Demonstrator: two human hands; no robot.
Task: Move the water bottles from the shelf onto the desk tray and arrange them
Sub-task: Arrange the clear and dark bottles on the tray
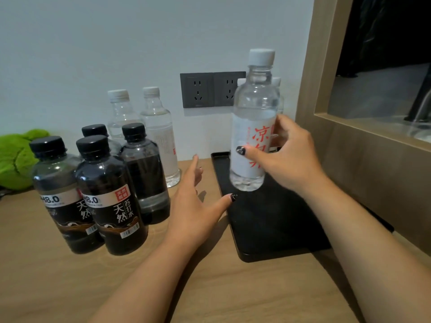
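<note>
— Holding anything at the moment?

— Yes. I have my right hand [285, 157] wrapped around the clear water bottle [253, 122] at right of centre in the frame. The thumb lies across the front of its white label, the other fingers [278, 127] curl round the right side, and the grip sits on the lower half.

— Which way is it pointing?

— Nearly upright, long axis vertical, white cap at the top and leaning slightly right. Its base hangs clear above the black tray [268, 220], over the tray's far left part.

— And your other hand?

— I see my left hand [198, 206] spread wide and holding nothing, at frame centre, between the tray's left edge and the dark bottles [112, 197] at lower left. Two more clear bottles [161, 134] stand behind those, by the wall.
</note>
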